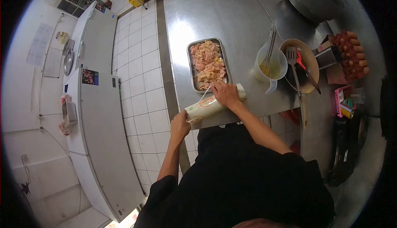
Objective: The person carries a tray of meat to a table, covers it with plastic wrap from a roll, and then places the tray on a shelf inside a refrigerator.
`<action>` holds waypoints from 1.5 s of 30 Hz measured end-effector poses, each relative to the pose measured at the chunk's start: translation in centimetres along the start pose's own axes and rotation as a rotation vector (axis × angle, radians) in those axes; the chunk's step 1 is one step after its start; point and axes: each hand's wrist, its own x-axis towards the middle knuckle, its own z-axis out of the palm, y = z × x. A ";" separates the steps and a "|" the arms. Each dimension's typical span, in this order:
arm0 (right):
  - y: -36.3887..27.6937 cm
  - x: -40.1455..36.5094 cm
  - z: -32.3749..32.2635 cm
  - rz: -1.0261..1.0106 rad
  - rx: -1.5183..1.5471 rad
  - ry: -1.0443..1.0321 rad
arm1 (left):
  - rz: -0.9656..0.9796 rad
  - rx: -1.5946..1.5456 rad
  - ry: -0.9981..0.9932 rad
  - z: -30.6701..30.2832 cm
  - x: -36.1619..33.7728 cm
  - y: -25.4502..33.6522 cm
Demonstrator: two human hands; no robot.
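The steel table [244, 25] is a broad, smooth sheet of metal, cloudy with reflections and glaring white near one edge. At its far right corner sits a big grey round vessel [308, 17], thick-walled, its contents hidden from this angle. A shallow, tan-lined pan [313, 56] holds a slotted turner [291, 55] and a glossy red utensil [301, 58] leaning across it. The oblong metal tray [226, 78] carries a lumpy, moist heap of chopped raw meat [206, 60] — pink pieces mixed with yellowish ones. Just below it lies the roll of film [206, 109], a smooth pale cylinder with orange and green print, slantwise along the table's near edge. A translucent jug [281, 62] contains some yellow liquid and a wire whisk [271, 46] standing at a tilt.

The left hand [180, 124] is clenched round the roll's left end. The right hand [226, 94] lies over the roll towards its other end, fingers bunched by the tray's corner; a thin white line (perhaps the film's edge) reaches its fingertips — whether they pinch it, I cannot tell.
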 end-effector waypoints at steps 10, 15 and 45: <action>-0.3 0.2 0.0 0.021 -0.004 -0.017 | -0.053 -0.368 -0.041 2.5 0.5 -4.5; -0.2 -0.3 0.3 -0.014 -0.003 0.021 | 0.058 0.134 0.094 -0.1 1.3 -5.3; -1.9 0.2 -12.4 0.017 0.616 -0.941 | 0.083 -0.794 -0.069 -8.2 -2.2 2.0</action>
